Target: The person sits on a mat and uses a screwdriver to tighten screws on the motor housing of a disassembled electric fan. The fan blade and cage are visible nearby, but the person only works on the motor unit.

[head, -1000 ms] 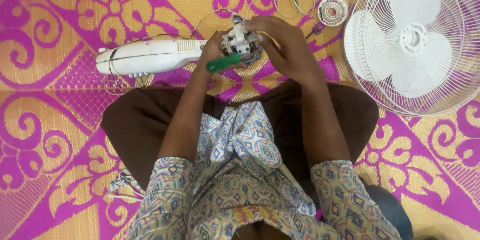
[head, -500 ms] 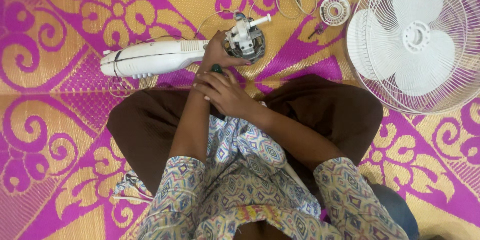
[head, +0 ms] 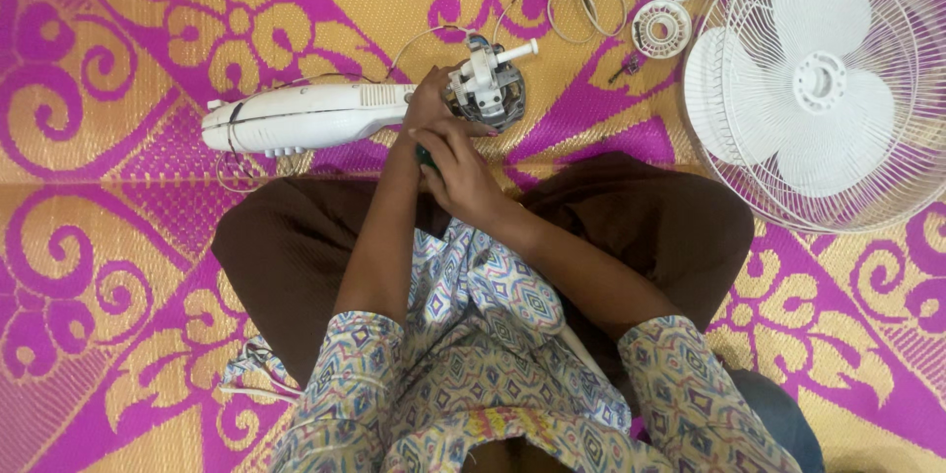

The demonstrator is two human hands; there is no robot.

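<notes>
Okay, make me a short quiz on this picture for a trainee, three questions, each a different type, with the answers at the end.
1. True or false: the left hand rests against the grey metal fan motor with the white shaft.
2. Multiple choice: the round white wire fan cage with blades lies A) at the picture's left, B) at its right, C) on the person's lap.
3. Fill in: the right hand grips a ___-handled tool.

Key: 1 true. 2 B. 3 green.
</notes>
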